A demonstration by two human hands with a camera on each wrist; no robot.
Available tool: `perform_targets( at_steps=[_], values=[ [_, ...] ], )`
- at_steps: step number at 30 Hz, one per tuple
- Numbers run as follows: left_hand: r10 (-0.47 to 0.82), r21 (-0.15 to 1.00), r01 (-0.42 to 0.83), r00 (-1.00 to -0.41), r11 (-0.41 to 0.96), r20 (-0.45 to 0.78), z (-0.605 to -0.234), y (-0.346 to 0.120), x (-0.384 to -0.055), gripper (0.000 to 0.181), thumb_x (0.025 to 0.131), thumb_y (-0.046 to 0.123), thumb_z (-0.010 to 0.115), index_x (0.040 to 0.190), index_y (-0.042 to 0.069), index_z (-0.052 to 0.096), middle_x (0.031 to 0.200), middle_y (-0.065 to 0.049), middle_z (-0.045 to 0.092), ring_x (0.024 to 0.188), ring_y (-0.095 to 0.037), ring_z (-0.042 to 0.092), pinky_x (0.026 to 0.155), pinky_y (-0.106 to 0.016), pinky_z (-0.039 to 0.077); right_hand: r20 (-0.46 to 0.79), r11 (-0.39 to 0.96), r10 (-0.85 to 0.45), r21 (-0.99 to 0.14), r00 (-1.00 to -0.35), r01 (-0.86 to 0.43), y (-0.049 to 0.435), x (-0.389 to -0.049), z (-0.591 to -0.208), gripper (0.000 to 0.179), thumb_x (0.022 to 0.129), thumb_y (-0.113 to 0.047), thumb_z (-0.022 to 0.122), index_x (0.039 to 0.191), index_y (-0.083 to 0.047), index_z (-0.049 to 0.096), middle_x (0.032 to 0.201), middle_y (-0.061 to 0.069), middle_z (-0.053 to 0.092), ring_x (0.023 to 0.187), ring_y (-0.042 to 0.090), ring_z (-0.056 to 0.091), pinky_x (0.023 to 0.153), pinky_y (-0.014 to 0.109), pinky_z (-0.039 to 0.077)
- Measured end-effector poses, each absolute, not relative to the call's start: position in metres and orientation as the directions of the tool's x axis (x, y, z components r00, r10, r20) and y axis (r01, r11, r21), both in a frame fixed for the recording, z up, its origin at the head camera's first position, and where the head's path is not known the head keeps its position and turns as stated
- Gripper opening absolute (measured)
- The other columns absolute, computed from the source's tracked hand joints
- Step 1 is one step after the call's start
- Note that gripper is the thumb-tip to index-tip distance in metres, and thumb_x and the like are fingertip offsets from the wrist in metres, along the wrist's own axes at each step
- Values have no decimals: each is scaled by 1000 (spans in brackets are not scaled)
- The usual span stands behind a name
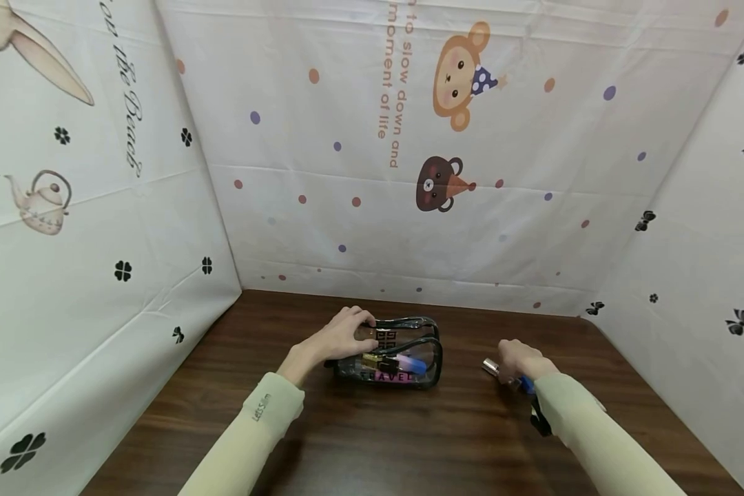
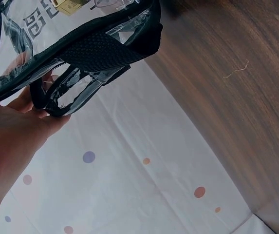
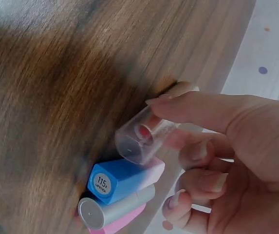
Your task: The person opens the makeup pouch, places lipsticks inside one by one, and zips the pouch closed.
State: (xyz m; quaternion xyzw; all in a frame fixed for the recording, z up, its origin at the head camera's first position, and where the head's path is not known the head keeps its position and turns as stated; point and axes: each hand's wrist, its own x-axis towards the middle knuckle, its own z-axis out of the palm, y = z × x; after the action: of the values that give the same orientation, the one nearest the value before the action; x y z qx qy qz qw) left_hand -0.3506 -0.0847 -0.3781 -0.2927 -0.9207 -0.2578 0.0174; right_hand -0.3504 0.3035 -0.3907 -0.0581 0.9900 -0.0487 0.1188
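Observation:
My left hand (image 1: 341, 334) grips the left end of a clear zip pouch (image 1: 387, 337) with black trim, which lies on the table. In the left wrist view, its fingers are at a black loop (image 2: 76, 100) on the pouch's end. Inside the pouch, a pink-and-blue lipstick (image 1: 412, 364) and a gold-and-black tube (image 1: 381, 363) show through. My right hand (image 1: 523, 362) pinches a clear-capped lipstick (image 3: 138, 139) with a red tip between thumb and index finger. Just below it lie a blue-and-pink lipstick (image 3: 117, 180) labelled 115, a silver tube (image 3: 98, 212) and a pink piece (image 3: 124, 222).
The dark wooden table (image 1: 372, 441) is bounded at the back by a printed white sheet (image 1: 372, 227). Similar sheets stand on the left (image 1: 68, 303) and right (image 1: 707, 262). A thin pale thread (image 2: 236, 70) lies on the wood near the pouch.

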Motion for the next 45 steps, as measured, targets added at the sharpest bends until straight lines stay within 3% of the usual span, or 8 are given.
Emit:
perform_targets(
  at_steps=[3,7,13,19,29,36,45],
  values=[
    [531,460,549,-827,697,184,-378,-84,-351,38,91,41,61,122,19,57,131,-4,51,120,-25,44,97,-46,41,-186,986,-139,-119,-973,-118,305,-352,-392,12,72,-3,67,76,-6,57,65,3,54,57,16,46,52,31,34],
    [531,463,553,-825,693,190,-377,-84,-351,38,91,40,61,122,18,57,130,-5,51,120,-26,45,97,-47,41,-121,975,-175,-157,-977,-156,301,-354,-388,7,71,-4,66,67,-6,61,58,1,57,51,12,46,48,28,33],
    [526,459,548,-829,699,188,-377,-84,-351,39,91,40,61,122,18,57,132,-5,51,121,-26,44,99,-47,40,-79,957,-218,-214,-973,-197,289,-355,-363,14,70,-2,63,57,-6,64,47,-1,56,43,8,38,42,23,27],
    [525,458,551,-828,697,197,-377,-85,-351,39,91,40,61,122,17,58,130,-5,51,120,-26,44,98,-47,40,-50,948,-231,-238,-972,-213,280,-356,-341,18,77,-7,65,60,-7,63,50,1,58,42,9,43,43,25,31],
    [531,458,557,-824,693,197,-376,-84,-350,40,91,39,62,123,15,57,130,-5,52,119,-26,45,98,-47,40,9,945,-269,-193,-963,-265,269,-361,-332,21,79,-15,68,60,-12,61,54,-4,51,51,12,39,47,28,30],
    [534,457,557,-823,694,193,-376,-84,-349,40,91,39,61,123,15,57,130,-5,52,118,-26,45,97,-47,40,61,930,-311,-185,-948,-317,253,-358,-318,32,76,-9,63,50,-17,46,46,-8,35,46,9,27,45,25,21],
    [535,457,559,-822,692,195,-376,-84,-349,41,91,39,62,123,15,57,129,-6,52,119,-26,44,98,-47,40,36,920,-338,-196,-940,-339,232,-354,-302,23,81,-14,67,59,-11,63,51,-3,53,48,11,35,47,26,27]
  ],
)
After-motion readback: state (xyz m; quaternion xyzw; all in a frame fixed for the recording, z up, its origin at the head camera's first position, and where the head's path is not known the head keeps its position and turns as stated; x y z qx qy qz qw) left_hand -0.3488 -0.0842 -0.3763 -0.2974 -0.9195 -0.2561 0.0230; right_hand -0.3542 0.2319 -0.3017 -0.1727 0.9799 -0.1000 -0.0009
